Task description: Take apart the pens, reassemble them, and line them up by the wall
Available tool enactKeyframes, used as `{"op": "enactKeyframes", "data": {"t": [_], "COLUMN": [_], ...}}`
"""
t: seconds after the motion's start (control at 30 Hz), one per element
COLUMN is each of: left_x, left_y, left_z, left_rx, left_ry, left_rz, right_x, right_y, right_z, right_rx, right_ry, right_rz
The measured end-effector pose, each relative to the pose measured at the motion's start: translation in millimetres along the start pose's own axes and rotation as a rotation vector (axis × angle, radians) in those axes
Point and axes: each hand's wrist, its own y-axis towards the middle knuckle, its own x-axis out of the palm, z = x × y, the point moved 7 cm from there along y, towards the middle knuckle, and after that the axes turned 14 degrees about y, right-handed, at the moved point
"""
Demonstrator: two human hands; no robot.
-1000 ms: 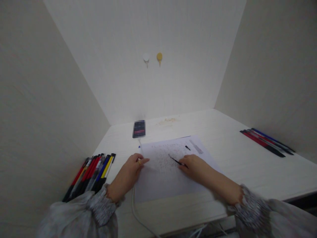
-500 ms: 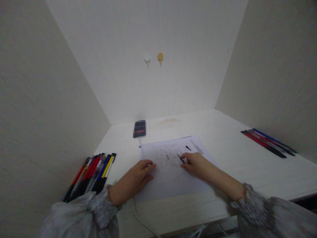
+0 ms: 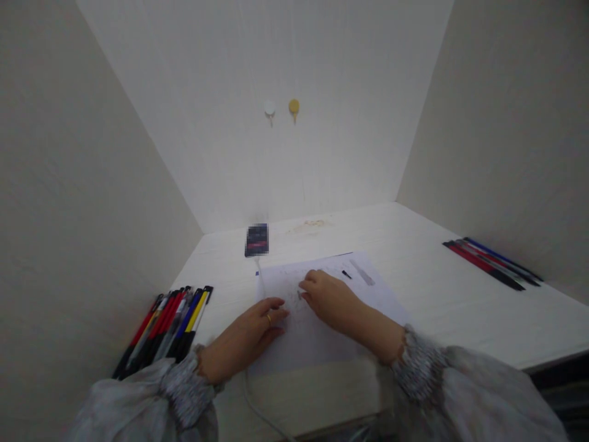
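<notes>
White paper (image 3: 308,347) could skid if nudged: left hand (image 3: 260,328) looks loose, empty. Can't tell if right hand (image 3: 329,301) has the grey bit (image 3: 299,295).

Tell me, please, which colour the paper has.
The paper is white, with faint greyish marks on it; it shows in the head view.

3 dimly lit walls (image 3: 78,184) enclose a white tabletop (image 3: 409,264); 2 hooks (image 3: 294,106) dot the back wall (image 3: 331,159).

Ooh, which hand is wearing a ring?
The left hand, at the left side of the paper: a gold-coloured ring circles one finger. No ring shows on the right hand.
</notes>
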Motion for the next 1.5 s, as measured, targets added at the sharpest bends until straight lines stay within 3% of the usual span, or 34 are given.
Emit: {"op": "enactKeyframes", "data": {"t": [0.1, 0.23, 0.6, 0.73, 0.9, 1.07, 1.23, 1.5], "left_x": [0.0, 0.2, 0.5, 0.1, -0.2, 0.3, 0.7, -0.2], "left_y": [1.1, 2.0, 3.0, 0.9, -2.5, -3.6, -4.1, -3.6], "left_z": [1.5, 2.5, -2.8, -7.9, -11.7, -10.5, -7.9, -7.0], "left_rx": [0.003, -0.014, -0.043, -0.047, -0.043, -0.039, -0.057, -0.051], "left_ry": [0.002, 0.019, 0.034, 0.034, 0.014, 0.016, 0.037, 0.047], "left_rz": [0.017, 0.004, -0.014, -0.006, 0.018, 0.020, 0.003, 0.029], "right_x": [15.3, 27.5, 14.7, -9.1, -36.8, -25.6, -12.1, -11.0], "right_y": [8.3, 5.8, -5.3, -6.3, -10.7, -13.1, -11.3, -12.8], "right_z": [-12.2, -11.8, 1.1, 17.3, 58.3, 85.3, 85.6, 85.7], "right_rx": [-0.155, -0.200, -0.188, -0.091, 0.126, 0.264, 0.273, 0.304], "right_ry": [0.026, 0.021, 0.029, 0.047, -0.098, -0.237, -0.240, -0.151], "right_rz": [-0.047, -0.101, -0.079, -0.024, 0.031, -0.021, -0.026, -0.040]}}
